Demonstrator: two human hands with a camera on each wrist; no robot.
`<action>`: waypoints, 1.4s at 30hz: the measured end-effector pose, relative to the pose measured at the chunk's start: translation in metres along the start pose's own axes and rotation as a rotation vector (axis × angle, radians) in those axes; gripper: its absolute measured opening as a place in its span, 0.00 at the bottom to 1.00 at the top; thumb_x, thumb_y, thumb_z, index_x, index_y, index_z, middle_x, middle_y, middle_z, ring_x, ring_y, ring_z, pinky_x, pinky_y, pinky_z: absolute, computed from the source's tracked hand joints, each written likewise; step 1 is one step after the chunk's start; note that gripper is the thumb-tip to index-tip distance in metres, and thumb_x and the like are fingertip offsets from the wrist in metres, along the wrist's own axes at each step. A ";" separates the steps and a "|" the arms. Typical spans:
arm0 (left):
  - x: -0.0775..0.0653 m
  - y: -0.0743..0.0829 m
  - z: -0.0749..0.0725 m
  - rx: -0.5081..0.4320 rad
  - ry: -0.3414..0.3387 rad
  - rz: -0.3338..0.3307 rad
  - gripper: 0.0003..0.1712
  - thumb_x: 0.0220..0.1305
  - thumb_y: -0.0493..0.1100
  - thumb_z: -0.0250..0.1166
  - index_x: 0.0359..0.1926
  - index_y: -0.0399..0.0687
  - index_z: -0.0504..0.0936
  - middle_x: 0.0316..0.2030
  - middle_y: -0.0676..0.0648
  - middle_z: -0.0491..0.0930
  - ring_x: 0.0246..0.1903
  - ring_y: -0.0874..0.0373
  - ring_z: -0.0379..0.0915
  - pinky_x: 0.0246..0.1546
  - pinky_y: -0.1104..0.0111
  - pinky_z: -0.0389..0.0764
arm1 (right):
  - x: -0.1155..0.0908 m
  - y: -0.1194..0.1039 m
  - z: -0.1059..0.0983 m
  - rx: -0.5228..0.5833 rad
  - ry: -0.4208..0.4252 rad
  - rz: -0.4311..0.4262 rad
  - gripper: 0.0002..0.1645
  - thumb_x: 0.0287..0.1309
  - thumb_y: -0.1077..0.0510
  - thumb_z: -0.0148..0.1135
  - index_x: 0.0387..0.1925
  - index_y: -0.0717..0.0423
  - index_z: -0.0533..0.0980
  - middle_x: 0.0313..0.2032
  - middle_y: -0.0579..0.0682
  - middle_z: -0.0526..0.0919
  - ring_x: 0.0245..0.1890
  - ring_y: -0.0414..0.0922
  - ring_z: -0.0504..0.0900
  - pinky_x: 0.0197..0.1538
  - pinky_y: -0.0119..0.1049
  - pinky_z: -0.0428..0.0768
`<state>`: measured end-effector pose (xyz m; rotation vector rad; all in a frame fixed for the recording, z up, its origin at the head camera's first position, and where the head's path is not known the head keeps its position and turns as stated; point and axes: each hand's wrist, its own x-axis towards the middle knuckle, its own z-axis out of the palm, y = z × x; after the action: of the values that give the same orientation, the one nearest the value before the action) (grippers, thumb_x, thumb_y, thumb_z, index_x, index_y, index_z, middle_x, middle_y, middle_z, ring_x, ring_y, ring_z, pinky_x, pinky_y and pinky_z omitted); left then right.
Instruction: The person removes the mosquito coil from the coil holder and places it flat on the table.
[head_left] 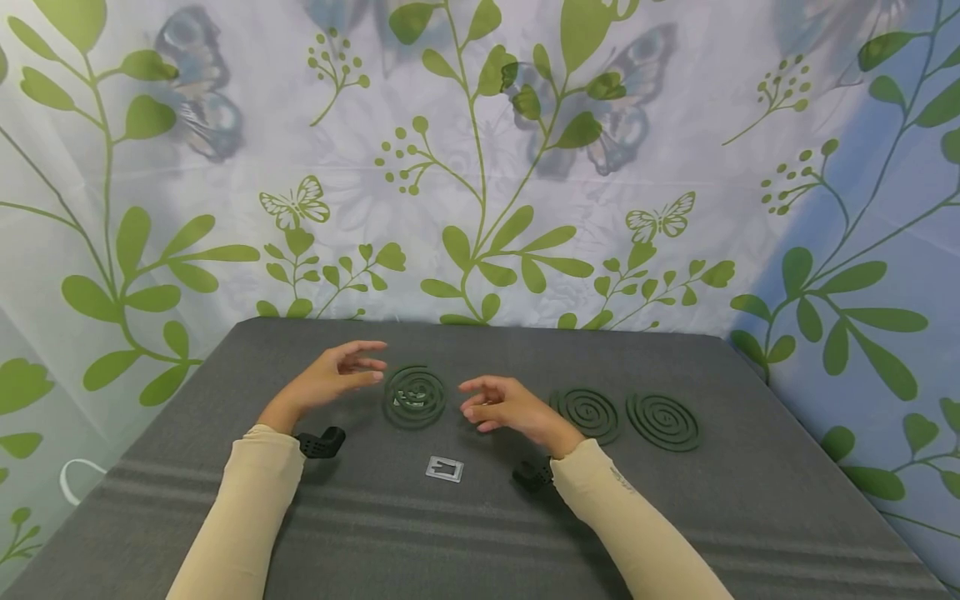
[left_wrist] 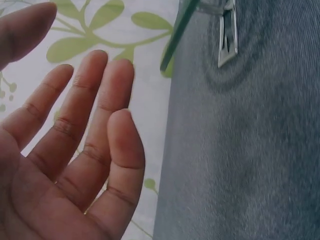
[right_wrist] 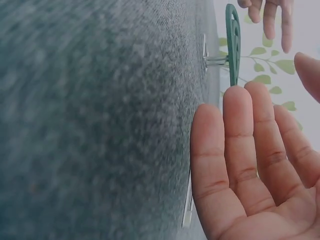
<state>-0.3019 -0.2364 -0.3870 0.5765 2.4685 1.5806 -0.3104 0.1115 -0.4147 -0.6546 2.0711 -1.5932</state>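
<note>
A green mosquito coil (head_left: 427,408) sits level on a small metal coil stand (right_wrist: 216,61), raised above the grey table. On its left, my left hand (head_left: 337,375) hovers with loosely bent fingers, holding nothing. My right hand (head_left: 517,408) is held just right of the coil, also bare, fingers relaxed. The left wrist view shows the stand's base (left_wrist: 228,37) on the cloth and part of the coil's edge (left_wrist: 180,35). Nearer me lies a second, flat metal stand (head_left: 445,468). Both hands are apart from the coil in the head view.
Two more green coils lie on the right of the table, one (head_left: 588,412) partly behind my right wrist and another (head_left: 663,422) farther right. A leaf-patterned curtain (head_left: 480,167) hangs behind the grey table (head_left: 375,533). A white loop (head_left: 71,483) shows by the left edge.
</note>
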 end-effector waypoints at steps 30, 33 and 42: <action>0.005 -0.016 0.002 0.112 -0.119 -0.141 0.44 0.78 0.41 0.68 0.83 0.29 0.56 0.64 0.27 0.80 0.56 0.40 0.85 0.45 0.58 0.82 | 0.035 -0.002 0.016 -0.060 0.097 0.128 0.41 0.70 0.67 0.71 0.79 0.65 0.65 0.49 0.58 0.88 0.40 0.43 0.88 0.45 0.39 0.88; 0.007 -0.017 0.005 0.113 -0.132 -0.144 0.45 0.77 0.40 0.69 0.83 0.28 0.56 0.64 0.26 0.80 0.55 0.42 0.84 0.45 0.58 0.82 | 0.037 -0.001 0.016 -0.070 0.096 0.144 0.42 0.70 0.66 0.72 0.80 0.64 0.65 0.48 0.58 0.88 0.39 0.44 0.88 0.45 0.39 0.87; 0.011 -0.018 0.013 0.111 -0.157 -0.161 0.48 0.75 0.40 0.71 0.83 0.28 0.55 0.62 0.27 0.82 0.49 0.50 0.84 0.44 0.59 0.81 | 0.042 -0.005 0.019 -0.116 0.082 0.160 0.44 0.68 0.66 0.74 0.80 0.61 0.65 0.41 0.53 0.88 0.36 0.42 0.84 0.44 0.38 0.86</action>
<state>-0.3119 -0.2275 -0.4078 0.4827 2.4284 1.2953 -0.3314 0.0708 -0.4169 -0.4555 2.2280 -1.4416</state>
